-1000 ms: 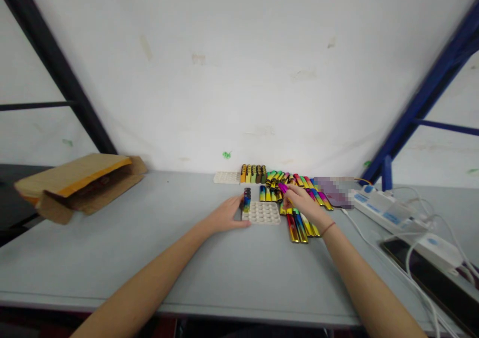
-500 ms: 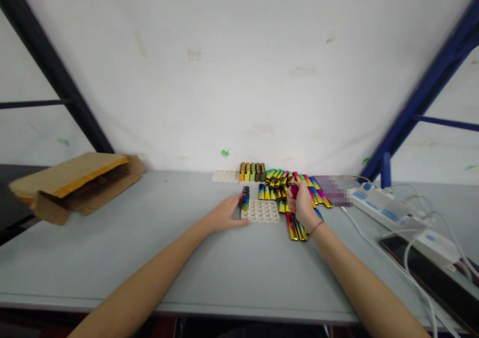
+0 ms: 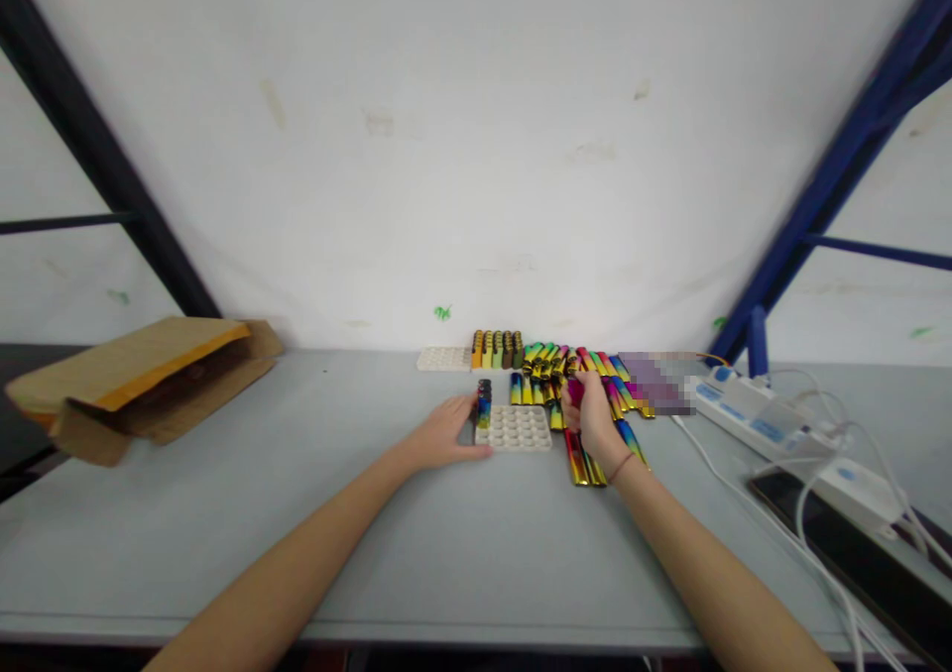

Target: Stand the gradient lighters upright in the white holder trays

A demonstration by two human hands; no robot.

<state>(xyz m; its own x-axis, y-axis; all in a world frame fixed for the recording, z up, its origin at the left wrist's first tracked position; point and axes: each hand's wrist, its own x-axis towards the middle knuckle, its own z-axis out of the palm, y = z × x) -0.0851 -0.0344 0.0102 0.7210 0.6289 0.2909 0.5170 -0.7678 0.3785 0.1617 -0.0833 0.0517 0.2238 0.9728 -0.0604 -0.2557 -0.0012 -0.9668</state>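
Observation:
A white tray with rows of round holes point(image 3: 521, 428) lies on the table. Upright in its left column stands a row of shiny blue-and-yellow tubes with dark tops point(image 3: 484, 409). My left hand point(image 3: 444, 432) grips the tray's left end, thumb at the front corner and fingers beside the tubes. My right hand point(image 3: 594, 416) is closed around a shiny magenta tube point(image 3: 575, 392), partly hidden by the fingers. It is above a spread of loose metallic tubes point(image 3: 576, 457) lying right of the tray.
Behind stand several upright tubes with dark tops point(image 3: 497, 351), beside a second white tray point(image 3: 444, 359). An opened brown paper package point(image 3: 164, 375) lies at left. To the right are a white power strip point(image 3: 773, 424), cables and a dark flat device point(image 3: 840, 543). A wall rises behind.
The view has shifted slightly. My right hand, still around the magenta tube, has moved a little toward the tray. My left hand stays at the tray's left end.

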